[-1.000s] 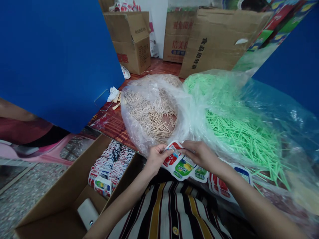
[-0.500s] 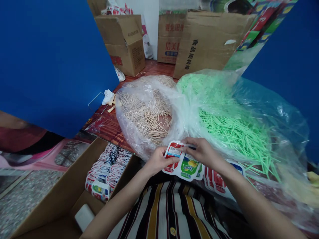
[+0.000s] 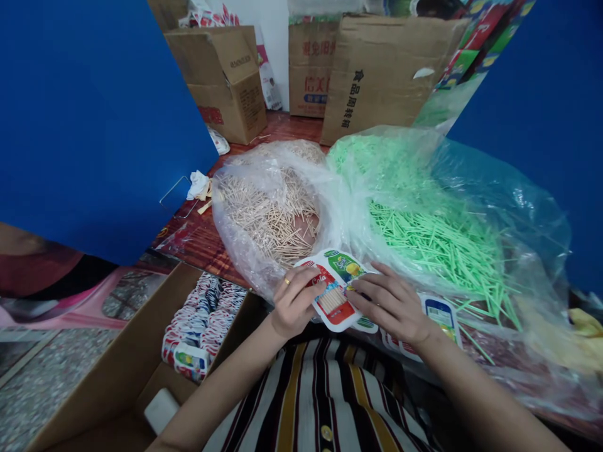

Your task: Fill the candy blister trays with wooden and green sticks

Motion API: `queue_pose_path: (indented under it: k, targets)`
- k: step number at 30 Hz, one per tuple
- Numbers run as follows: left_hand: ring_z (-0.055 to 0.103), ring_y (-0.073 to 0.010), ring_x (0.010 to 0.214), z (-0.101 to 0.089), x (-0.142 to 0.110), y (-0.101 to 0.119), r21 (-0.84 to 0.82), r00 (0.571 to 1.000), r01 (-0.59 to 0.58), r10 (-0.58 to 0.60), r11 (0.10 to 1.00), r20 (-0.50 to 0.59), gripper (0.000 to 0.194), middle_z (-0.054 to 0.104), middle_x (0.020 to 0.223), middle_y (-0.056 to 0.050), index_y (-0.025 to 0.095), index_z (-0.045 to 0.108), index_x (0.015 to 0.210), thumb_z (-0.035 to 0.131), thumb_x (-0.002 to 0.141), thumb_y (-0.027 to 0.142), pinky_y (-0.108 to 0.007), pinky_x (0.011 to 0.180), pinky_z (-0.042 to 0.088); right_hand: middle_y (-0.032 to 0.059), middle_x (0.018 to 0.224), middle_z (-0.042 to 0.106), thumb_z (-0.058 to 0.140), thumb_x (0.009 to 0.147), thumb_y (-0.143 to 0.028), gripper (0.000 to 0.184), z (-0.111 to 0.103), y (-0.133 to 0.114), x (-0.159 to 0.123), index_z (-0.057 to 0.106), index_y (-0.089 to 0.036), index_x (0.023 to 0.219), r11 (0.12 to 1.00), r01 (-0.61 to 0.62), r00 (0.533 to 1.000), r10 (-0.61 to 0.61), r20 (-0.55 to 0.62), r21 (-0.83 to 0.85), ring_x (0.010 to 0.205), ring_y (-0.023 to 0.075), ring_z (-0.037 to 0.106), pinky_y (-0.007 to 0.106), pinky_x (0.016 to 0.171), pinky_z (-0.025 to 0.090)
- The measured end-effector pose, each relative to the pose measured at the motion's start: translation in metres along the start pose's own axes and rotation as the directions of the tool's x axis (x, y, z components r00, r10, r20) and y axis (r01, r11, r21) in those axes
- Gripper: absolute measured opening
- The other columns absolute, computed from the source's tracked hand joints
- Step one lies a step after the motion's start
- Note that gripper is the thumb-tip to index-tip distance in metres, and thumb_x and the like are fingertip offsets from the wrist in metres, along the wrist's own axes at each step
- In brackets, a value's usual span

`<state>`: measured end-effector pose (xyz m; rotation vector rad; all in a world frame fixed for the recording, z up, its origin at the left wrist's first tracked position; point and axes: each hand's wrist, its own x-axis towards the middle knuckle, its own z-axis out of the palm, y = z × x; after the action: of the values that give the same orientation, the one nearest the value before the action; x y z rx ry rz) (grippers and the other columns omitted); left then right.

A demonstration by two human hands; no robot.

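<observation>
My left hand (image 3: pixel 291 306) and my right hand (image 3: pixel 393 304) both pinch a small printed packet (image 3: pixel 332 295) with red and green soda labels, held at the table's near edge. Pale sticks show through a clear window in its red part. Under my right hand lie more printed packets (image 3: pixel 438 312) on the table. Just beyond my hands a clear bag of wooden toothpicks (image 3: pixel 268 210) lies open, and beside it on the right a bag of green plastic sticks (image 3: pixel 438 242).
A cardboard box (image 3: pixel 141 351) at lower left holds rows of filled packets (image 3: pixel 200 323). Brown cartons (image 3: pixel 377 69) stand at the back of the wooden table (image 3: pixel 202 242). Blue panels (image 3: pixel 94 119) flank both sides. Another person's arm (image 3: pixel 28 251) shows at far left.
The packet has been turned and lifted between my hands; its red windowed part now faces up and the green label points away. The view has shifted slightly.
</observation>
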<state>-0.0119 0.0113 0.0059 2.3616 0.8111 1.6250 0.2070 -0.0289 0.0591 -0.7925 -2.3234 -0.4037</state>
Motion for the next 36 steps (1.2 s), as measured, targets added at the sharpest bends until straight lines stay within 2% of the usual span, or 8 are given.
queue_pose_path:
  k: [4, 13, 22, 25, 28, 31, 34, 36]
  targets:
    - [0.064, -0.0227, 0.099, 0.001, 0.006, 0.004, 0.040, 0.984, -0.165, 0.167, 0.985, -0.060, 0.014, 0.069, 0.101, -0.011, 0.018, 0.068, 0.093, 0.058, 0.084, 0.015, -0.042, 0.082, 0.056, 0.0063, 0.085, 0.070, 0.050, 0.089, -0.013, 0.020, 0.003, -0.003, 0.004, 0.067, -0.015, 0.098, 0.992, 0.085, 0.995, -0.089, -0.042, -0.088, 0.089, 0.0186, 0.065, 0.046, 0.096, 0.049]
    - [0.064, -0.0229, 0.097, -0.006, 0.012, 0.007, 0.099, 0.971, -0.233, 0.237, 0.967, -0.028, 0.014, 0.067, 0.089, -0.009, 0.017, 0.067, 0.090, 0.058, 0.082, 0.010, -0.040, 0.076, 0.059, 0.0058, 0.083, 0.071, 0.047, 0.088, -0.013, 0.019, -0.002, -0.004, 0.005, 0.067, -0.015, 0.091, 0.981, 0.149, 0.983, -0.161, -0.093, -0.128, 0.086, 0.0190, 0.065, 0.044, 0.092, 0.053]
    - [0.065, -0.0220, 0.098, -0.014, 0.003, 0.007, 0.048, 0.978, -0.209, 0.210, 0.977, -0.015, 0.019, 0.070, 0.094, -0.010, 0.019, 0.067, 0.097, 0.059, 0.082, 0.011, -0.038, 0.081, 0.058, 0.0093, 0.086, 0.071, 0.045, 0.091, -0.016, 0.021, 0.006, -0.004, 0.004, 0.065, -0.014, 0.098, 0.991, 0.033, 0.996, -0.022, -0.082, 0.132, 0.087, 0.0197, 0.065, 0.045, 0.091, 0.051]
    - [0.069, -0.0186, 0.087, -0.022, 0.000, 0.013, -0.019, 0.989, -0.142, 0.141, 0.990, -0.039, 0.023, 0.072, 0.089, -0.009, 0.017, 0.068, 0.096, 0.061, 0.077, 0.004, -0.031, 0.074, 0.059, 0.0076, 0.082, 0.069, 0.047, 0.093, -0.034, 0.025, 0.005, -0.001, 0.014, 0.065, -0.017, 0.096, 0.817, -0.233, 0.967, 0.251, 0.038, 0.528, 0.079, 0.0179, 0.065, 0.037, 0.079, 0.054]
    - [0.069, -0.0148, 0.073, -0.028, -0.004, 0.019, -0.106, 0.989, 0.128, -0.134, 0.986, -0.059, 0.021, 0.074, 0.080, -0.006, 0.016, 0.070, 0.088, 0.063, 0.074, 0.001, -0.025, 0.069, 0.057, 0.0072, 0.078, 0.068, 0.031, 0.095, -0.051, 0.050, 0.011, 0.011, 0.031, 0.066, -0.016, 0.087, 0.376, -0.549, 0.818, 0.425, 0.388, 0.746, 0.074, 0.0169, 0.066, 0.031, 0.072, 0.053]
    - [0.068, -0.0132, 0.063, -0.031, -0.010, 0.018, -0.213, 0.857, 0.499, -0.515, 0.840, -0.022, 0.009, 0.074, 0.071, -0.002, 0.016, 0.071, 0.075, 0.068, 0.073, 0.008, -0.021, 0.062, 0.055, 0.0059, 0.076, 0.068, 0.039, 0.093, -0.050, 0.045, 0.039, 0.034, 0.048, 0.065, -0.016, 0.080, 0.216, -0.709, 0.664, 0.523, 0.533, 0.671, 0.070, 0.0159, 0.065, 0.029, 0.070, 0.051]
    - [0.064, -0.0124, 0.055, -0.031, -0.018, 0.012, -0.252, 0.680, 0.722, -0.729, 0.644, 0.084, 0.003, 0.072, 0.064, 0.000, 0.015, 0.072, 0.068, 0.072, 0.071, 0.016, -0.020, 0.054, 0.051, 0.0032, 0.070, 0.068, 0.060, 0.081, -0.040, 0.026, 0.086, 0.057, 0.064, 0.069, -0.016, 0.079, 0.393, -0.812, 0.579, 0.642, 0.503, 0.432, 0.067, 0.0164, 0.063, 0.026, 0.065, 0.048]
    - [0.063, -0.0129, 0.056, -0.031, -0.023, 0.007, -0.262, 0.608, 0.783, -0.785, 0.565, 0.123, 0.005, 0.072, 0.064, -0.001, 0.015, 0.073, 0.068, 0.072, 0.070, 0.019, -0.020, 0.055, 0.050, 0.0037, 0.082, 0.072, 0.063, 0.078, -0.029, 0.015, 0.119, 0.069, 0.074, 0.072, -0.018, 0.082, 0.426, -0.849, 0.528, 0.703, 0.477, 0.311, 0.079, 0.0183, 0.065, 0.026, 0.075, 0.047]
